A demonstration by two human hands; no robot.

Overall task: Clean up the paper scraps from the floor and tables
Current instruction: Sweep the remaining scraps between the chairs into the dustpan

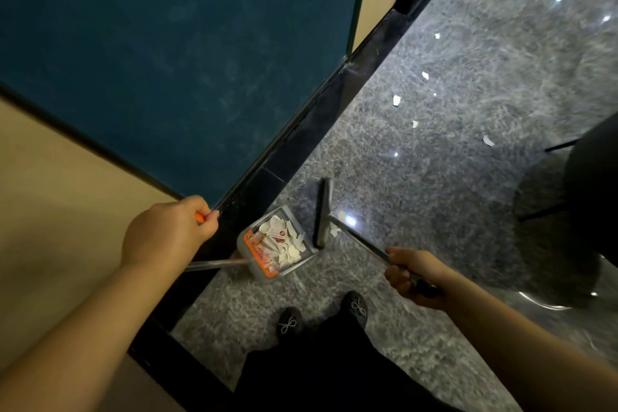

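Paper scraps (287, 246), white, torn and irregular, some printed in red and orange, were recorded heaped inside the dustpan (267, 264), which stood on the speckled floor (434, 194) beside the dark skirting. Collection was judged partly done. Two scraps (334, 228) were noted just beyond the dustpan, touching the broom head (323, 212); five more (396, 100) were strewn well beyond the dustpan, up the floor. Tables were not shown. The left hand (167, 234) was seen clamped on the dustpan's orange-tipped handle, the right hand (413, 273) wrapped round the broom shaft.
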